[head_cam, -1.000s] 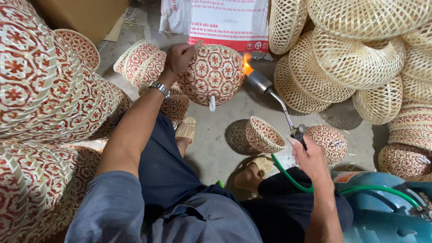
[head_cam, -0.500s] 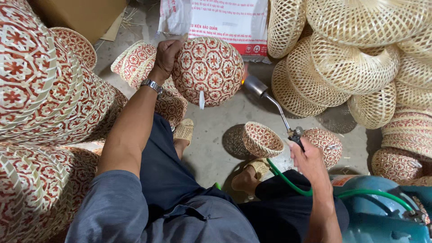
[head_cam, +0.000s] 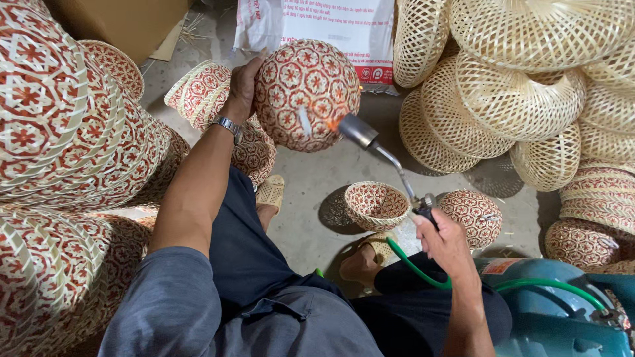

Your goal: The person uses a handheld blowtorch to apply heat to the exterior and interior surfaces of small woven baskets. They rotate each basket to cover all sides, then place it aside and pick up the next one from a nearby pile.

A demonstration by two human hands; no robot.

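My left hand (head_cam: 243, 84) grips the rim of a round woven basket (head_cam: 304, 92) with a red and cream pattern, held up in the air. My right hand (head_cam: 446, 239) holds a gas torch (head_cam: 390, 162) by its handle. The torch's metal nozzle points at the basket's lower right side, and a small flame touches the weave there. A green hose (head_cam: 423, 271) runs from the torch handle down to a blue-green gas cylinder (head_cam: 562, 311) at the bottom right.
Red-patterned woven baskets are stacked at the left (head_cam: 59, 132), and two small ones (head_cam: 376, 203) sit on the concrete floor by my feet. Plain pale woven baskets (head_cam: 522, 86) pile up at the top right. A white printed sack (head_cam: 331, 26) lies behind.
My left hand has turned and lifted the basket closer. The torch has swung left, so its flame now meets the basket's lower side.
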